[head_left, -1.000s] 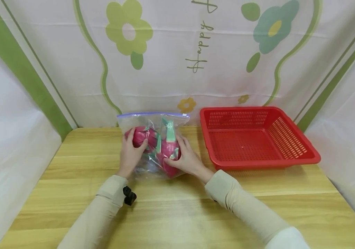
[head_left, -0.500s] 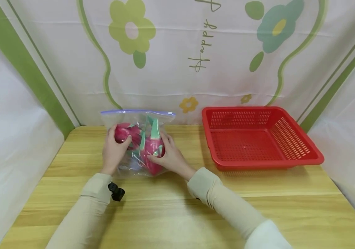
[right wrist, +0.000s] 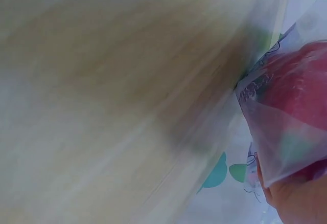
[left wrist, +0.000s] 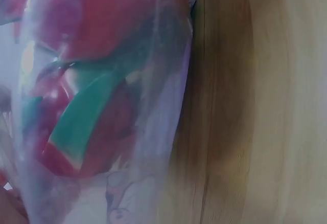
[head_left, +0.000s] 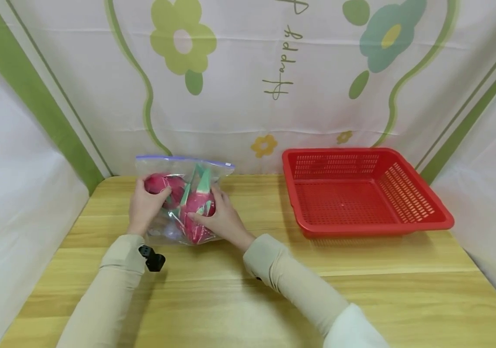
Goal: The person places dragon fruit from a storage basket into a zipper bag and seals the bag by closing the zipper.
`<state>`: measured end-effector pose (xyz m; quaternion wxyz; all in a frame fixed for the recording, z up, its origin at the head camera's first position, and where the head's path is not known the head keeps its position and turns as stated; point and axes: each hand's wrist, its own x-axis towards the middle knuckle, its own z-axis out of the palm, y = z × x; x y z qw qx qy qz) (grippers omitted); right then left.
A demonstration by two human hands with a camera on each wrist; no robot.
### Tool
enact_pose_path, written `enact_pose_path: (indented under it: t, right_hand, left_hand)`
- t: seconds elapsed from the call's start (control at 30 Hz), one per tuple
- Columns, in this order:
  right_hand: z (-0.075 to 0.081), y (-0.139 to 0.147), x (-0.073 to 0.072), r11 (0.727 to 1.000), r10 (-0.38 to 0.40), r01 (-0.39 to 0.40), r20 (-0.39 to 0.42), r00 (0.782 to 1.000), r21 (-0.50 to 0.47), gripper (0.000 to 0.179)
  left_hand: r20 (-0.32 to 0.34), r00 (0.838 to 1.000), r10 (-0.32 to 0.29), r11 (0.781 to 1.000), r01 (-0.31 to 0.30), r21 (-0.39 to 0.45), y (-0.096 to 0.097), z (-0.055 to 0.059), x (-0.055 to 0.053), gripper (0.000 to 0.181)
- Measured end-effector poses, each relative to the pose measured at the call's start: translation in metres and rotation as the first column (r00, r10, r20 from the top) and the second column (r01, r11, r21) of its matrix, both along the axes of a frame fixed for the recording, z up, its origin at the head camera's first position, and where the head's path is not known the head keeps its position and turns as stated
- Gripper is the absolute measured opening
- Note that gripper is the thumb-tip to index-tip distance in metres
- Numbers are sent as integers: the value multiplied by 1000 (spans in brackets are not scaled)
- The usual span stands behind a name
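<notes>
A clear zip bag (head_left: 171, 234) with a purple slider top holds two pink dragon fruits with green scales. Around the left dragon fruit (head_left: 174, 186), through the plastic, curl the fingers and thumb of my left hand (head_left: 144, 208). My right hand (head_left: 223, 220) grips the right dragon fruit (head_left: 195, 232) the same way, thumb on its front. Up close in the left wrist view, the bag (left wrist: 163, 106) stands over the wooden surface. At the right edge of the right wrist view, part of the hand (right wrist: 301, 198) touches the bag (right wrist: 271, 147).
A red plastic basket (head_left: 297, 212) with perforated sides stands to the right on the wooden table (head_left: 239, 299). A white curtain (head_left: 239, 96) printed with flowers hangs behind the table. A small black device (head_left: 154, 260) sits at the left cuff.
Both hands have carried the bag of dragon fruits to the left, away from the basket. Their hold on it looks the same. The basket stays in place.
</notes>
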<state>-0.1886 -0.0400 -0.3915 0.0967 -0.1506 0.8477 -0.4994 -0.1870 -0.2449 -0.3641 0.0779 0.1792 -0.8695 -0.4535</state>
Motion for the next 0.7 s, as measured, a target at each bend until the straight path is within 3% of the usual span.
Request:
enact_pose_path:
  t: [0.33,0.7]
  right_hand:
    - [-2,2,-7,999,42,-43,30,999,30,99]
    - [-3,11,-16,992,82,-88,67,994,86,86]
  left_hand:
    - [40,999,7,1000,-6,-17,-1,-1,-7,81]
    - [73,993,-97,993,101,-65,0,2,-9,80]
